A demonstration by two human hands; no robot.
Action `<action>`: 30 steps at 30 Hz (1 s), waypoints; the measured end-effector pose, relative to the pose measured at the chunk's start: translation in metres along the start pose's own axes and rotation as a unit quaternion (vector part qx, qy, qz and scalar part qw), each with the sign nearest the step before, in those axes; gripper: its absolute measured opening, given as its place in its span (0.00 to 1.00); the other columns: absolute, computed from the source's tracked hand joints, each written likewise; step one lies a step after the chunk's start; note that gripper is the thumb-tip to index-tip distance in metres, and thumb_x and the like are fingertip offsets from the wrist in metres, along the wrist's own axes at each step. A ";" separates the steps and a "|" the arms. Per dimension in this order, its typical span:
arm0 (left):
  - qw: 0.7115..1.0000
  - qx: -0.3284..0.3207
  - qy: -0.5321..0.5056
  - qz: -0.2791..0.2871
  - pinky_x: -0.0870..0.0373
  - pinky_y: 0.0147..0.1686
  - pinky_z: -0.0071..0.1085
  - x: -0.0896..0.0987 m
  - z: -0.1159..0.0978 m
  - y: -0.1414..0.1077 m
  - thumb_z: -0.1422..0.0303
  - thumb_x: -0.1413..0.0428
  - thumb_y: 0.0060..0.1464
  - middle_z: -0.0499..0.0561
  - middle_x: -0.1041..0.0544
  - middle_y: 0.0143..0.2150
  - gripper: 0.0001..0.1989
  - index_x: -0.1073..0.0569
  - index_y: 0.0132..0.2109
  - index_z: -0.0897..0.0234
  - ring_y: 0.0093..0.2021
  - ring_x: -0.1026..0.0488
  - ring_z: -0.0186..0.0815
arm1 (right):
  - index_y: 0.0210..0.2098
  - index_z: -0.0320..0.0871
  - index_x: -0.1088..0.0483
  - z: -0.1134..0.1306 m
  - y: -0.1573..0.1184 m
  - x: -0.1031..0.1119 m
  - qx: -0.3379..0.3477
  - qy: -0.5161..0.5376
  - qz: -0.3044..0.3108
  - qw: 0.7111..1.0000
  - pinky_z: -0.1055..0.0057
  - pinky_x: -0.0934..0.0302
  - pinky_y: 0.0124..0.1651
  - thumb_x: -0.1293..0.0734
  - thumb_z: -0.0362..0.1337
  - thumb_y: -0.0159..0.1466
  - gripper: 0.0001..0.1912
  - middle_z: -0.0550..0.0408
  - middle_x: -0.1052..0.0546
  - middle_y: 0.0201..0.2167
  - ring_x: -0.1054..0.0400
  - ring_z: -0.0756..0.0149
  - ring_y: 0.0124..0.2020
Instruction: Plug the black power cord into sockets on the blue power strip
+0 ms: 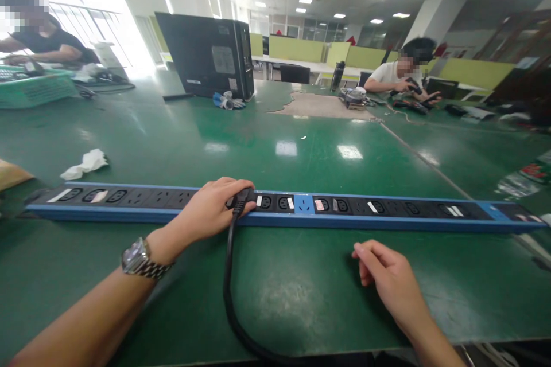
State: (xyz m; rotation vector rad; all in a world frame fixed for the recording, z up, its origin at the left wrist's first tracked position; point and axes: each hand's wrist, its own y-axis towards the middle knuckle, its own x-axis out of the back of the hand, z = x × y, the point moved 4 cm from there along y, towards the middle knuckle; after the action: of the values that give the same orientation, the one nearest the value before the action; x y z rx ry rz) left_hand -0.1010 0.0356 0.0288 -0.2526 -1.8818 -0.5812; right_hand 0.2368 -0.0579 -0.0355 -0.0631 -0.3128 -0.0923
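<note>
A long blue-and-black power strip (340, 219) lies across the green table in front of me, its row of sockets facing up. Near its middle, my left hand (210, 206) grips a black power plug (245, 196) between thumb and fingers, against the socket face. How deep the plug sits is hidden. From it a thick black cable (229, 281) curves down to the table's near edge. A metal-banded watch is on my left wrist. On the near side of the strip, to the right, my right hand (390, 275) is loosely curled, thumb against the fingers, apart from the strip and visibly holding nothing.
Crumpled white tissue (88, 163) lies beyond the strip's left part. A black computer case (210, 57) stands farther back, gloves (228, 101) at its foot. One person sits behind a green basket (38, 89) at left; another handles a device at right. A plastic bottle (525, 178) lies far right.
</note>
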 end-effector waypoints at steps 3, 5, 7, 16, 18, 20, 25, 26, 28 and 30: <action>0.999 0.018 -0.026 0.013 0.30 0.49 0.38 0.006 0.002 0.000 0.50 0.49 0.59 0.52 0.21 0.47 0.23 0.28 0.53 0.58 0.46 0.25 0.42 | 0.23 0.42 0.29 0.007 -0.004 0.000 0.019 -0.016 -0.019 0.999 0.73 0.42 0.26 0.35 0.55 0.62 0.23 0.58 0.33 0.15 0.37 0.68 0.19; 0.998 0.032 -0.049 0.001 0.30 0.50 0.38 0.009 0.006 -0.003 0.49 0.49 0.58 0.52 0.21 0.49 0.23 0.27 0.53 0.58 0.47 0.25 0.42 | 0.22 0.43 0.30 0.009 -0.005 0.000 0.025 -0.021 -0.023 0.999 0.72 0.42 0.25 0.35 0.54 0.62 0.23 0.58 0.34 0.15 0.38 0.67 0.19; 0.998 0.037 -0.047 -0.009 0.29 0.50 0.39 0.010 0.008 -0.005 0.49 0.49 0.58 0.52 0.21 0.48 0.23 0.27 0.52 0.59 0.47 0.25 0.43 | 0.22 0.43 0.30 0.008 -0.005 -0.001 0.024 -0.026 -0.016 0.999 0.72 0.43 0.25 0.35 0.54 0.62 0.22 0.58 0.34 0.15 0.38 0.67 0.19; 0.999 0.017 0.029 -0.017 0.31 0.53 0.41 0.006 0.004 -0.005 0.51 0.49 0.59 0.53 0.21 0.50 0.22 0.27 0.54 0.58 0.51 0.26 0.44 | 0.24 0.43 0.30 0.002 -0.008 -0.002 0.036 -0.036 -0.018 0.999 0.71 0.45 0.26 0.37 0.55 0.63 0.23 0.57 0.34 0.16 0.38 0.66 0.21; 0.999 0.002 0.048 0.001 0.31 0.52 0.41 0.010 0.002 -0.004 0.52 0.49 0.59 0.52 0.22 0.51 0.21 0.26 0.53 0.57 0.51 0.26 0.43 | 0.24 0.43 0.30 0.002 -0.008 -0.003 0.040 -0.041 -0.011 0.998 0.71 0.45 0.27 0.37 0.54 0.64 0.23 0.57 0.34 0.16 0.39 0.66 0.21; 0.998 -0.012 0.067 0.010 0.31 0.52 0.43 0.013 -0.003 -0.003 0.51 0.47 0.57 0.51 0.22 0.52 0.20 0.24 0.50 0.55 0.51 0.27 0.45 | 0.24 0.43 0.30 0.001 -0.007 -0.003 0.044 -0.052 -0.010 0.998 0.71 0.46 0.27 0.37 0.54 0.64 0.23 0.58 0.34 0.16 0.39 0.67 0.21; 0.986 0.027 -0.041 -0.157 0.30 0.51 0.39 -0.001 -0.041 0.003 0.53 0.48 0.60 0.54 0.21 0.47 0.19 0.25 0.50 0.60 0.49 0.26 0.41 | 0.25 0.43 0.30 0.001 -0.004 -0.006 0.047 -0.069 -0.012 0.996 0.71 0.47 0.27 0.38 0.53 0.65 0.22 0.59 0.35 0.16 0.40 0.67 0.20; 0.989 -0.010 -0.055 -0.137 0.31 0.52 0.40 -0.011 -0.056 0.009 0.53 0.45 0.59 0.54 0.21 0.49 0.18 0.25 0.49 0.60 0.50 0.27 0.42 | 0.25 0.43 0.30 0.001 -0.004 -0.006 0.048 -0.071 -0.010 0.996 0.71 0.47 0.27 0.38 0.53 0.65 0.22 0.59 0.35 0.16 0.40 0.67 0.20; 0.991 -0.021 -0.058 -0.121 0.31 0.52 0.41 -0.026 -0.079 0.022 0.55 0.43 0.57 0.53 0.21 0.50 0.17 0.25 0.48 0.59 0.51 0.28 0.43 | 0.25 0.43 0.30 0.001 -0.004 -0.006 0.046 -0.072 -0.012 0.996 0.71 0.47 0.27 0.38 0.52 0.65 0.22 0.59 0.35 0.16 0.39 0.67 0.20; 0.996 -0.020 -0.038 -0.082 0.31 0.49 0.42 -0.036 -0.093 0.037 0.56 0.42 0.57 0.51 0.20 0.47 0.14 0.25 0.47 0.57 0.49 0.27 0.44 | 0.26 0.42 0.29 0.001 -0.006 -0.004 0.044 -0.070 -0.018 0.996 0.71 0.47 0.27 0.38 0.52 0.66 0.21 0.59 0.35 0.16 0.39 0.67 0.20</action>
State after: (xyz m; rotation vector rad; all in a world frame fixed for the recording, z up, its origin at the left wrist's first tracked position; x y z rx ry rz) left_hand 0.0048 0.0243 0.0319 -0.1501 -1.9786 -0.7302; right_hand 0.2325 -0.0633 -0.0359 0.0244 -0.4579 -0.1093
